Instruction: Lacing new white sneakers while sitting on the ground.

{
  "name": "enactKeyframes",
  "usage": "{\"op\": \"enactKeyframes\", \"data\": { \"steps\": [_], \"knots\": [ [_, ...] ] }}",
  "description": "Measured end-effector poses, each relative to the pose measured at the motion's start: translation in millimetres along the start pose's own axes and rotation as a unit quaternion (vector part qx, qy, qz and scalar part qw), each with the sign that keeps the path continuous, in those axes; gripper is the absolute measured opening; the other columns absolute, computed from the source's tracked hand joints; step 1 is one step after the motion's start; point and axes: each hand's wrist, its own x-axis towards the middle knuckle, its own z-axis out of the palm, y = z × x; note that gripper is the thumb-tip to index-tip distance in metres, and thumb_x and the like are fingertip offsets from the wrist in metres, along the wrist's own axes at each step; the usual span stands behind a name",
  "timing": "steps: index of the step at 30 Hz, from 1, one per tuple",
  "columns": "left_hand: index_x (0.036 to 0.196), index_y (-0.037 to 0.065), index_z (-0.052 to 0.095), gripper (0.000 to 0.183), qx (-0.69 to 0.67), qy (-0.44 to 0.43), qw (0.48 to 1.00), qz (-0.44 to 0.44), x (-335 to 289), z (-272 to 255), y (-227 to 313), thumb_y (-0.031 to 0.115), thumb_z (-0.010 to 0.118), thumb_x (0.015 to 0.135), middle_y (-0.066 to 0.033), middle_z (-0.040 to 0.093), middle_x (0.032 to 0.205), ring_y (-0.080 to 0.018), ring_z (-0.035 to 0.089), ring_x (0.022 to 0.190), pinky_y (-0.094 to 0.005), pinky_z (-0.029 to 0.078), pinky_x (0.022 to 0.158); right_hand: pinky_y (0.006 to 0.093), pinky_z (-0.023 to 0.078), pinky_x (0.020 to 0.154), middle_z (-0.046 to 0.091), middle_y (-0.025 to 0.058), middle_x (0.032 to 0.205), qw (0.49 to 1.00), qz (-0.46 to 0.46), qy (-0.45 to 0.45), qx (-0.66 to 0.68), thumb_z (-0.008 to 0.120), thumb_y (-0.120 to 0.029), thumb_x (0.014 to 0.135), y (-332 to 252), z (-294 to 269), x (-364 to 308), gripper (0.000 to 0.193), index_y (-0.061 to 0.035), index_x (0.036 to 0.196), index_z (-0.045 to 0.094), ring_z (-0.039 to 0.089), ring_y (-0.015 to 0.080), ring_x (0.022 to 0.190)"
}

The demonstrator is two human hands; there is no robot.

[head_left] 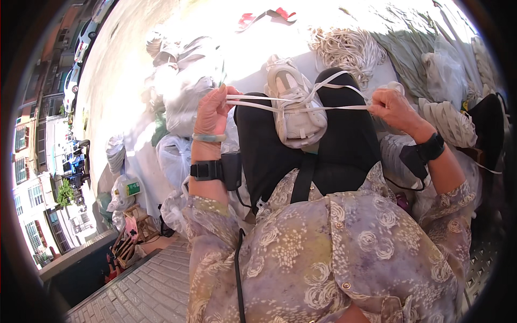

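Note:
A white sneaker (299, 127) rests between my knees, its toe toward the far side and its heel toward me. White shoelaces (257, 103) stretch out from it to both sides. My left hand (213, 109) is closed on lace strands to the left of the shoe. On the other side, my right hand (392, 107) pinches more of the lace, and one strand loops up over my right knee. The strands cross above the shoe's tongue. Both hands are at about the same height, apart from the shoe itself.
A heap of white laces (349, 53) lies beyond my right knee. White plastic bags (188, 102) stand at the left, with bundled white laces (446, 121) at the right. A small wooden chair (139, 218) is at lower left. Red-and-black straps (267, 17) lie at the far side.

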Motion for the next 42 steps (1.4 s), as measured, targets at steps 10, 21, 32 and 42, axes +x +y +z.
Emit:
{"op": "enactKeyframes", "data": {
  "steps": [10, 21, 32, 42],
  "knots": [
    [0.069, 0.007, 0.055, 0.022, 0.274, -0.075, 0.958, -0.033, 12, 26, -77, 0.021, 0.072, 0.073, -0.0140, 0.058, 0.108, -0.0164, 0.056, 0.096, -0.0274, 0.042, 0.084, 0.0302, 0.032, 0.051, 0.035, 0.0065, 0.059, 0.947, 0.130, 0.210, -0.207, 0.058, -0.009, 0.081, 143, -131, -132, 0.024, 0.0001, 0.068, 0.041, 0.033, 0.0144, 0.055],
    [0.080, 0.005, 0.051, 0.032, 0.530, 0.033, 0.847, 0.013, 1, 45, -92, 0.021, 0.070, 0.059, -0.0095, 0.058, 0.085, -0.0223, 0.057, 0.081, -0.0319, 0.046, 0.074, 0.0441, 0.040, 0.067, 0.053, 0.0165, 0.070, 0.917, 0.204, 0.038, -0.342, 0.063, -0.021, 0.069, 127, -98, -148, 0.024, -0.0007, 0.071, 0.050, 0.054, 0.0355, 0.076],
    [0.091, 0.006, 0.063, 0.027, 0.599, 0.012, 0.764, 0.239, -21, 60, -99, 0.008, 0.057, 0.065, -0.0117, 0.054, 0.103, -0.0312, 0.053, 0.091, -0.0396, 0.046, 0.079, 0.0419, 0.042, 0.070, 0.053, 0.0126, 0.078, 0.981, -0.134, 0.032, -0.139, 0.065, -0.015, 0.073, -26, 29, -1, 0.017, -0.0029, 0.080, 0.056, 0.054, 0.0318, 0.079],
    [0.080, 0.005, 0.059, 0.019, 0.607, -0.010, 0.776, 0.169, -2, 63, -96, 0.009, 0.058, 0.062, -0.0135, 0.052, 0.107, -0.0330, 0.051, 0.091, -0.0383, 0.044, 0.081, 0.0393, 0.040, 0.070, 0.052, 0.0074, 0.078, 0.983, -0.124, 0.055, -0.120, 0.066, -0.017, 0.072, -34, 58, 22, 0.016, -0.0072, 0.079, 0.056, 0.053, 0.0271, 0.082]
  ]
}}
